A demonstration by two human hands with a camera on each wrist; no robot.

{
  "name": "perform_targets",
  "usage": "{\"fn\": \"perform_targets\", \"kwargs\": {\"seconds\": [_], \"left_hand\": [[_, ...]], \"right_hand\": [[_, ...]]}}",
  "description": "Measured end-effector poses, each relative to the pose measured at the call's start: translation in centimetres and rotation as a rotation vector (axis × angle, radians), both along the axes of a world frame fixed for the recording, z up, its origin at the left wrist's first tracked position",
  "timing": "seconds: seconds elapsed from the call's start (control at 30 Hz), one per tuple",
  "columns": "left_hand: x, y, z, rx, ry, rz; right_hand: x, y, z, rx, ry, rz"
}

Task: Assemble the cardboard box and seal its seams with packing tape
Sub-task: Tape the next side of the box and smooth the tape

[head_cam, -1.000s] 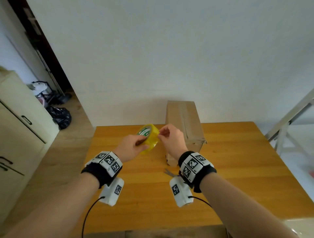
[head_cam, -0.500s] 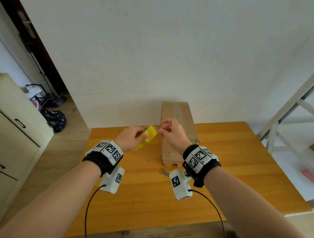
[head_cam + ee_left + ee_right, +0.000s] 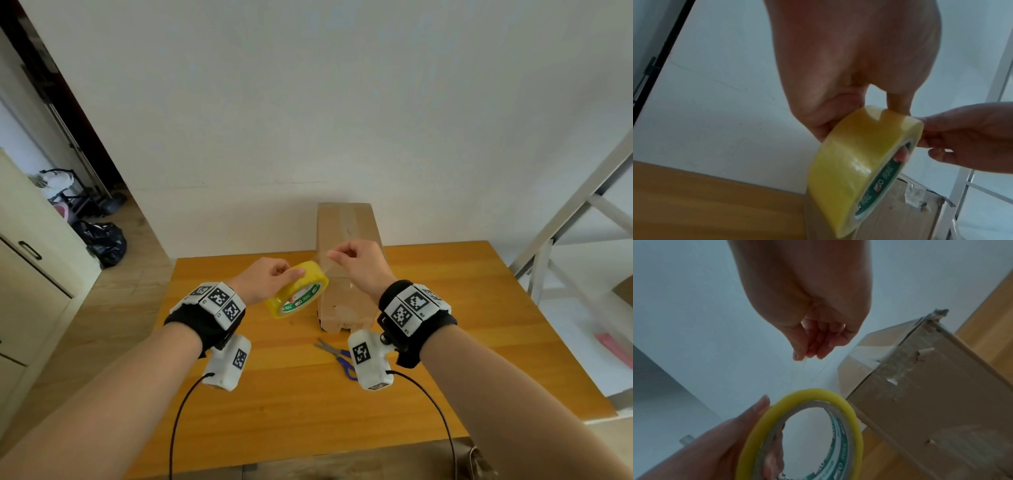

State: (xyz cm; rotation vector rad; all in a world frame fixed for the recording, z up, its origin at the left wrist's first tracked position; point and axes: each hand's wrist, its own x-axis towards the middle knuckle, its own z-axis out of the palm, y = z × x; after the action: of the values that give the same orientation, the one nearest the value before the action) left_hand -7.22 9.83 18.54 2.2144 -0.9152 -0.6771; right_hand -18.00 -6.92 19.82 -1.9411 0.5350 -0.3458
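A long brown cardboard box [image 3: 346, 236] lies on the wooden table [image 3: 479, 308], reaching back to the wall, with clear tape along its top seam. My left hand [image 3: 270, 279] grips a yellow roll of packing tape [image 3: 298, 291] in the air just left of the box. A short strip of clear tape [image 3: 325, 263] runs from the roll up to my right hand [image 3: 356, 260], which pinches its free end above the box. In the right wrist view the roll [image 3: 801, 431] sits below the pinching fingers [image 3: 809, 347], beside the box's taped end [image 3: 920, 386].
Blue-handled scissors [image 3: 337, 353] lie on the table in front of the box, partly behind the right wrist camera. A cream cabinet [image 3: 30, 260] stands at the left, a metal frame [image 3: 561, 233] at the right. The white wall is close behind the table.
The roll has turned so its green-printed side faces me and has dropped slightly. My right hand has drawn away up and to the right, pulling out a short strip of tape.
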Motion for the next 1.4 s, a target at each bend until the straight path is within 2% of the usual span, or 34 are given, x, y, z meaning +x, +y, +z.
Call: {"fn": "perform_targets", "kwargs": {"seconds": [0.13,0.27,0.6,0.67,0.77,0.83,1.07,1.13,1.27,1.4], "left_hand": [[-0.1,-0.6,-0.1,-0.058,0.011,0.014],[-0.1,-0.7,0.4,-0.129,0.100,-0.044],[-0.2,-1.0,0.8,-0.095,0.041,-0.068],[-0.1,-0.9,0.9,-0.046,-0.023,-0.063],[0.3,-0.4,0.6,0.129,-0.151,-0.003],[0.6,-0.1,0.3,0.146,-0.099,0.028],[1.3,0.5,0.2,-0.071,0.129,0.081],[1.7,0.6,0.2,-0.042,0.095,0.095],[1.9,0.0,-0.2,0.181,-0.101,0.076],[1.7,-1.0,-0.2,0.072,-0.037,0.065]], "right_hand": [[-0.7,-0.8,-0.6,0.035,0.028,-0.018],[-1.1,-1.4,-0.6,0.194,0.024,-0.066],[-1.2,-1.9,-1.1,0.242,0.050,-0.084],[-1.4,-2.2,-1.2,0.263,0.018,-0.106],[-1.9,-3.0,-0.7,0.301,-0.033,-0.098],[-2.0,-3.4,-0.5,0.300,-0.033,-0.098],[-2.7,-5.0,-1.9,0.409,0.037,-0.230],[-3.2,-5.6,-2.2,0.449,0.028,-0.259],[-4.1,-7.0,-2.6,0.501,0.002,-0.317],[-4.9,-7.8,-3.0,0.563,-0.013,-0.363]]}}
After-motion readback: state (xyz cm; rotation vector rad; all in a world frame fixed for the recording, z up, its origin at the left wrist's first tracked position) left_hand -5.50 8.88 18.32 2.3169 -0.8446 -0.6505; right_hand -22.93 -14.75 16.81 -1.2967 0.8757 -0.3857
